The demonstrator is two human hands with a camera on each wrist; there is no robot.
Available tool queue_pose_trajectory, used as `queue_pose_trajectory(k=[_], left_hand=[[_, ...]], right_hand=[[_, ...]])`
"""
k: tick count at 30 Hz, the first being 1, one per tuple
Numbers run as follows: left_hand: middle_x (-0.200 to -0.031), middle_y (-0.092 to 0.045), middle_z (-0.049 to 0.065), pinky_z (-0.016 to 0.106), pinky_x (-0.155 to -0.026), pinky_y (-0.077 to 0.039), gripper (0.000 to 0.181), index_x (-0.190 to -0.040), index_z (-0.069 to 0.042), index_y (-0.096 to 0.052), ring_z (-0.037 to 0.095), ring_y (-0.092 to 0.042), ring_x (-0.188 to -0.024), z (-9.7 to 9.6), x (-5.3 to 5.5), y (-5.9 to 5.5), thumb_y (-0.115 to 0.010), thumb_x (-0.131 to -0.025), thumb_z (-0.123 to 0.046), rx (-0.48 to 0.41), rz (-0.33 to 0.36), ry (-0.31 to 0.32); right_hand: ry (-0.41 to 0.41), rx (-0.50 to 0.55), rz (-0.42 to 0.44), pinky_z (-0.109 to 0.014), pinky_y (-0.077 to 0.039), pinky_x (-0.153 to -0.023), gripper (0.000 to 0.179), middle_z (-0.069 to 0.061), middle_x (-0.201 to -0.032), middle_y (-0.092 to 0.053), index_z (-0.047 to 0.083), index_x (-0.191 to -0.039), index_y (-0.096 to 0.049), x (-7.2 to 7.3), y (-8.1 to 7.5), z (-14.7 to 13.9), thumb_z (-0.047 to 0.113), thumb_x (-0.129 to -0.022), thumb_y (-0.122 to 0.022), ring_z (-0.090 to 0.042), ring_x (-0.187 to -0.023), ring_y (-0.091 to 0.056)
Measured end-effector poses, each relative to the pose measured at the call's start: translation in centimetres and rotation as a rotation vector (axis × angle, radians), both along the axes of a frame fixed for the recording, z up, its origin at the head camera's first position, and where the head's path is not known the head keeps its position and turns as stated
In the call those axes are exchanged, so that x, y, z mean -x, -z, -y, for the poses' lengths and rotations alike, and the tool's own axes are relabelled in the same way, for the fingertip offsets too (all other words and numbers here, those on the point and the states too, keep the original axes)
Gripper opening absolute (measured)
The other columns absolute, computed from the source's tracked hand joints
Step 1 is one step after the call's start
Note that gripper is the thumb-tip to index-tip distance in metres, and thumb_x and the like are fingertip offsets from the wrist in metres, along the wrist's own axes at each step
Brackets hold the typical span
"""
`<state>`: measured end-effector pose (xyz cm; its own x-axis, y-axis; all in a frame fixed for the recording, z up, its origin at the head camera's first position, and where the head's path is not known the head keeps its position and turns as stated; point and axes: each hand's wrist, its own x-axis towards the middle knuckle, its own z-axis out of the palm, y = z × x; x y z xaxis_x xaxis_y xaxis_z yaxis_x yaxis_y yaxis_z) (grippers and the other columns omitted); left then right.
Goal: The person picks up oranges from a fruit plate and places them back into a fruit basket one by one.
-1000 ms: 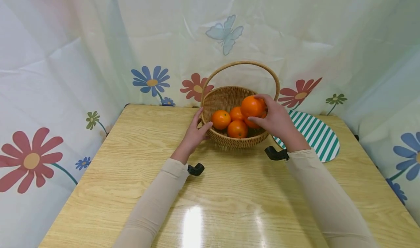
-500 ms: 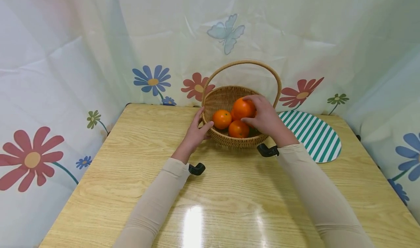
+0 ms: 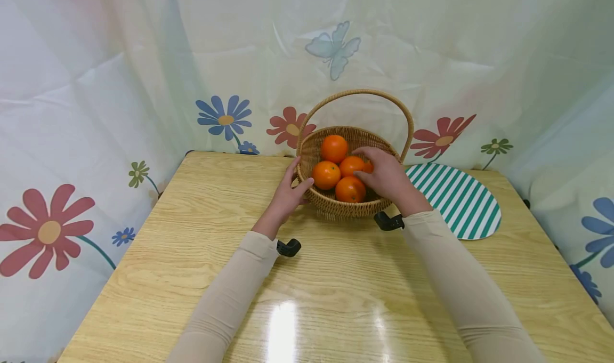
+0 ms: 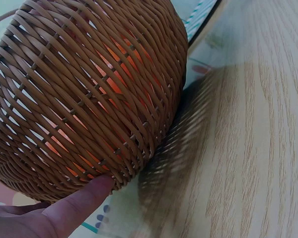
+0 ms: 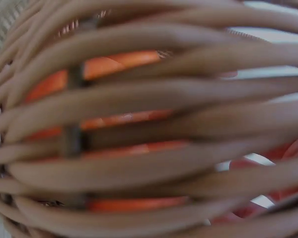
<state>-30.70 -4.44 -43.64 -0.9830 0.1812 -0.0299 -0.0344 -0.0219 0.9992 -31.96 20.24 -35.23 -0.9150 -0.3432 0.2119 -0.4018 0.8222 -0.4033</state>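
A wicker basket with a tall arched handle stands near the back of the table and holds several oranges. One orange lies at its back, another orange at the left, and a third orange at the front. My left hand rests against the basket's left side, thumb and fingers spread along the outside. Inside the basket's right part, my right hand has its fingers and thumb apart beside the middle orange. Another orange is partly hidden by that hand. Blurred wicker fills the right wrist view.
A green-and-white striped oval mat lies to the right of the basket. The wooden table extends toward me. A flower-printed curtain hangs close behind the basket and along both sides.
My right hand has moved left inside the basket and let go of the orange it held. That orange now lies at the back of the basket. The left hand has stayed in place.
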Motion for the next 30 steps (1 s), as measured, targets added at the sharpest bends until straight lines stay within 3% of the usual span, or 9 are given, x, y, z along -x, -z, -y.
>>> queue_pose_trajectory(k=[15, 21, 24, 30], left_hand=[[-0.161, -0.017, 0.009, 0.053, -0.089, -0.054, 0.069, -0.150, -0.051, -0.020, 0.040, -0.046, -0.133, 0.9, 0.4, -0.3, -0.059, -0.097, -0.031, 0.002, 0.017, -0.002], [-0.160, -0.018, 0.009, 0.052, -0.090, -0.053, 0.066, -0.149, -0.051, -0.019, 0.038, -0.042, -0.136, 1.9, 0.9, -0.7, -0.057, -0.098, -0.034, 0.033, -0.016, 0.020], [-0.161, -0.018, 0.008, 0.051, -0.093, -0.052, 0.064, -0.147, -0.055, -0.017, 0.036, -0.041, -0.138, 2.6, 1.0, -1.1, -0.055, -0.098, -0.039, 0.130, -0.062, 0.021], [-0.162, -0.020, 0.005, 0.055, -0.108, -0.039, 0.071, -0.148, -0.056, -0.003, 0.037, -0.038, -0.140, 4.0, 0.8, -2.7, -0.050, -0.094, -0.059, 0.527, -0.217, -0.020]], right_hand=[[-0.019, 0.023, -0.044, -0.054, -0.042, -0.103, 0.040, -0.015, -0.137, -0.054, 0.008, -0.127, -0.058, -1.3, -0.2, -0.3, 0.021, -0.091, -0.068, -0.037, -0.122, -0.052], [0.001, 0.026, -0.035, -0.056, -0.038, -0.107, 0.040, -0.016, -0.141, -0.051, 0.009, -0.129, -0.057, -1.9, -0.4, -0.7, 0.023, -0.093, -0.066, -0.038, -0.129, -0.046], [0.018, 0.029, -0.033, -0.057, -0.037, -0.107, 0.041, -0.016, -0.143, -0.048, 0.010, -0.131, -0.056, -2.3, -0.5, -1.1, 0.024, -0.093, -0.065, -0.039, -0.130, -0.045], [0.032, 0.062, -0.074, -0.057, -0.045, -0.097, 0.044, -0.016, -0.143, -0.048, 0.010, -0.134, -0.054, -2.5, -0.8, -2.1, 0.027, -0.095, -0.063, -0.039, -0.122, -0.050]])
